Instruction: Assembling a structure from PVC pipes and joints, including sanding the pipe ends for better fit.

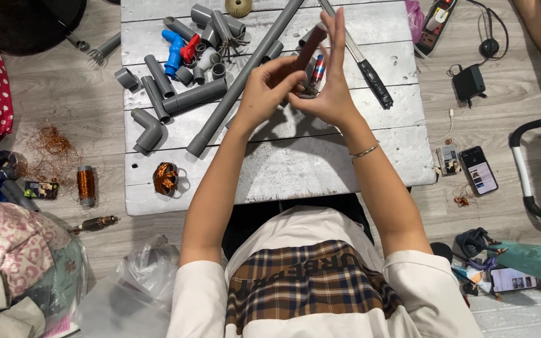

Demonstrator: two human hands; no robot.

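Both my hands are raised together over the white wooden board (320, 169). My right hand (332, 81) has its fingers stretched upward and holds a dark reddish-brown strip (312, 44) with a small red and blue part (318, 67) by the palm. My left hand (269, 87) pinches the lower end of the same piece, fingers curled against the right palm. A long grey pipe (245, 75) lies diagonally under my left wrist. A long knife with a black handle (365, 66) lies to the right of my hands.
Several grey pipe fittings (170, 94) and a blue valve with a red handle (178, 51) lie at the board's left. A copper coil (165, 178) sits near its front edge. Copper wire spools (86, 184), phones (478, 170), a power strip (438, 19) and bags surround the board on the floor.
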